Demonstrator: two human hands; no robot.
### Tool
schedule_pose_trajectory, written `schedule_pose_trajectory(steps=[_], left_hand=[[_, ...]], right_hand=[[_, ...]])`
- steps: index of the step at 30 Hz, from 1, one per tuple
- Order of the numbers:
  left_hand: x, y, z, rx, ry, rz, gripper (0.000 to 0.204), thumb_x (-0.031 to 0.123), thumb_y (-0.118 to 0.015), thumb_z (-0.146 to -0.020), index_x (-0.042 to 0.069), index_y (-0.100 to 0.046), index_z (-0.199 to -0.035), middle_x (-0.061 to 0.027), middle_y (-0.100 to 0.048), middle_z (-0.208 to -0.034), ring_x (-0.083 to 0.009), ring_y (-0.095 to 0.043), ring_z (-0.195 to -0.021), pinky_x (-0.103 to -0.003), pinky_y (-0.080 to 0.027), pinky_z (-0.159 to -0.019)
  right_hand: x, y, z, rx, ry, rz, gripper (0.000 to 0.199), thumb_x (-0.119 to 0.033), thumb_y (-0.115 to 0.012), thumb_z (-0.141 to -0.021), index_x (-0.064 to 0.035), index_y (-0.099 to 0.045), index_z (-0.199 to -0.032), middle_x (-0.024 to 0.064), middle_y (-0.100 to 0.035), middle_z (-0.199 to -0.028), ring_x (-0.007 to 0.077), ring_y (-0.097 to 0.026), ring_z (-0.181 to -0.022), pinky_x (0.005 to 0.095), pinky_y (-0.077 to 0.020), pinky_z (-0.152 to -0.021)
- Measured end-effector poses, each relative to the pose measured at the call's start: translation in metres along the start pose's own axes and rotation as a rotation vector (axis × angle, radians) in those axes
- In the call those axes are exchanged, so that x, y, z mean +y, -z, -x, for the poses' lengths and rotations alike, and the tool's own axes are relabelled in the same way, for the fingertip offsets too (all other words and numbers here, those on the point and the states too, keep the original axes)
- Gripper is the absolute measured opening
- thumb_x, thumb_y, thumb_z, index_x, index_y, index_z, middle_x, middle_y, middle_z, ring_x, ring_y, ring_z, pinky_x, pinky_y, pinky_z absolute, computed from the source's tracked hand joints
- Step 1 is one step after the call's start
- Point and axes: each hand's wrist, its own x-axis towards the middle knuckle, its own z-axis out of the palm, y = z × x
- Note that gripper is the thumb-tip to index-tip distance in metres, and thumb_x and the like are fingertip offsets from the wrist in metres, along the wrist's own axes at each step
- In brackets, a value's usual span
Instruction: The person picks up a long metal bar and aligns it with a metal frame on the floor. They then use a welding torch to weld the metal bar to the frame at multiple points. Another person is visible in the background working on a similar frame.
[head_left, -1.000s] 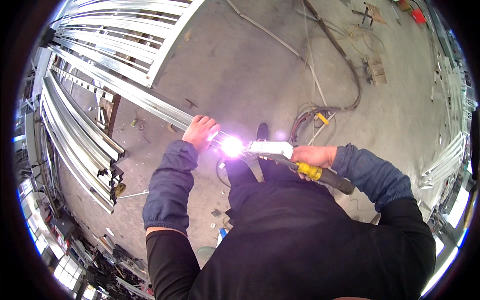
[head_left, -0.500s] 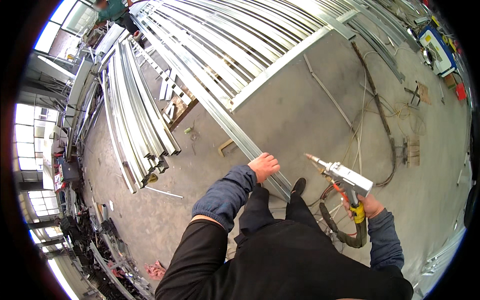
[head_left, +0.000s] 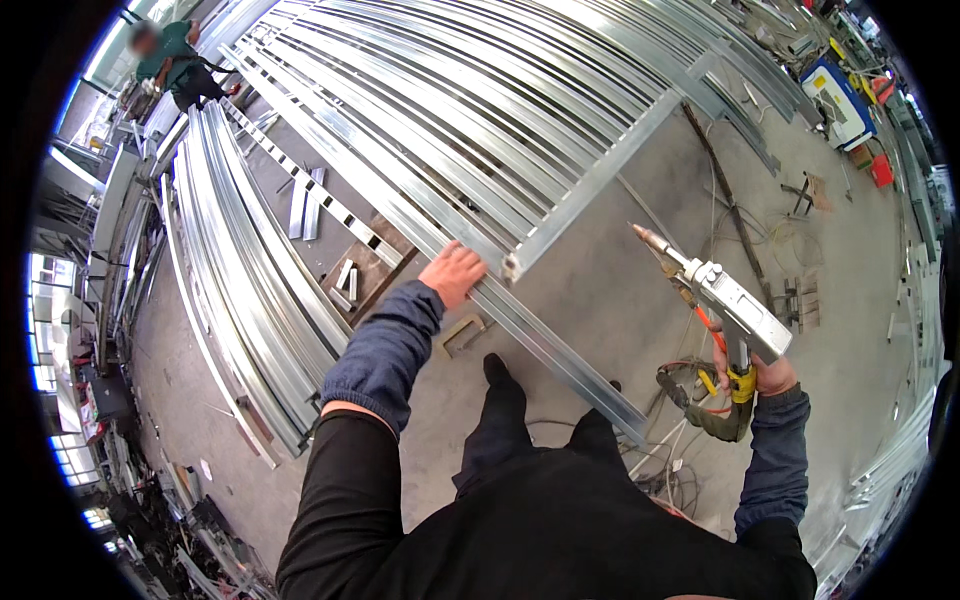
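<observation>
Your left hand (head_left: pixel 452 274) presses flat on the long galvanised steel frame rail (head_left: pixel 560 345) near its corner, steadying it; your right hand (head_left: pixel 765 376) grips the silver welding torch (head_left: pixel 722 298), tip raised clear.

Bright, even daylight in a workshop seen through a strong fisheye.

Light enters from the windows (head_left: pixel 45 290) at the left rim, which are blown out to white. The galvanised steel frame (head_left: pixel 500 110) gives a soft sheen without harsh glare, and shadows on the concrete floor (head_left: pixel 600 290) are faint and diffuse. Straight bars bend hard toward the rim, and a black circular vignette cuts off all 4 corners. The centre is sharp; detail smears at the edges.
</observation>
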Motion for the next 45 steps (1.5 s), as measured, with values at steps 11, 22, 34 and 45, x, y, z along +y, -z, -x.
schedule_pose_trajectory(steps=[11, 22, 34, 45], left_hand=[[-0.091, -0.010, 0.000, 0.046, -0.165, 0.194, 0.083, 0.055, -0.094, -0.059, 0.007, -0.063, -0.119, -0.0099, -0.065, -0.121, -0.0320, -0.060, -0.120, -0.047, -0.042, -0.115], [-0.103, -0.010, -0.002, 0.055, -0.184, 0.169, 0.077, 0.054, -0.092, -0.061, 0.011, -0.065, -0.120, -0.0050, -0.067, -0.119, -0.0266, -0.062, -0.116, -0.043, -0.044, -0.109], [-0.102, -0.024, -0.002, -0.026, -0.129, 0.228, 0.063, 0.049, -0.090, -0.068, 0.015, -0.071, -0.118, -0.0007, -0.075, -0.118, -0.0250, -0.067, -0.123, -0.045, -0.049, -0.109], [-0.106, -0.031, -0.004, -0.026, -0.140, 0.288, 0.069, 0.048, -0.092, -0.066, 0.013, -0.069, -0.121, -0.0016, -0.074, -0.120, -0.0274, -0.065, -0.124, -0.045, -0.048, -0.113]], right_hand=[[-0.036, -0.137, -0.196, -0.105, -0.197, -0.061, 0.045, -0.038, -0.053, -0.114, -0.0040, -0.060, -0.142, 0.0066, -0.071, -0.101, 0.0180, -0.070, -0.072, 0.0332, -0.0593, -0.062], [-0.013, -0.208, -0.337, -0.223, -0.364, -0.126, 0.031, -0.033, -0.052, -0.115, -0.0042, -0.062, -0.121, 0.0070, -0.068, -0.091, 0.0182, -0.071, -0.070, 0.0340, -0.0600, -0.059], [0.007, -0.232, -0.425, -0.379, -0.484, -0.099, 0.042, -0.048, -0.054, -0.113, -0.0079, -0.060, -0.123, 0.0064, -0.067, -0.095, 0.0170, -0.071, -0.069, 0.0329, -0.0616, -0.057], [0.027, -0.215, -0.445, -0.412, -0.544, -0.143, 0.050, -0.056, -0.056, -0.110, -0.0091, -0.062, -0.124, 0.0066, -0.067, -0.094, 0.0168, -0.071, -0.070, 0.0326, -0.0621, -0.057]])
